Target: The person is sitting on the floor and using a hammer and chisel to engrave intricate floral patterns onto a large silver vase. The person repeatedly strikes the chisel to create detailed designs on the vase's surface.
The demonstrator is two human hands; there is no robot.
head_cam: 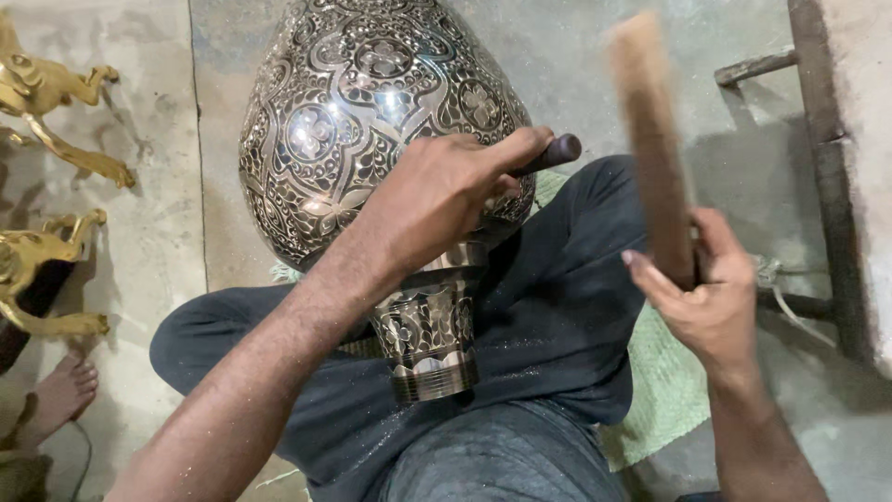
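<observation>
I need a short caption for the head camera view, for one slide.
Left hand holds a dark-handled tool against an engraved metal vase; right hand raises a wooden stick.

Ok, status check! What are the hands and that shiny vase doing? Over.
Left hand shut on dark-handled tool, pressed to engraved metal vase. Right hand grips wooden stick, raised. Nothing blocking.

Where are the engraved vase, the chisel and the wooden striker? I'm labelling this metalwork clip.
engraved vase [353,121]: head view, on its patterned belly.
chisel [556,151]: head view, on the dark end jutting from the left hand.
wooden striker [655,130]: head view, on its blurred shaft above the right hand.
</observation>
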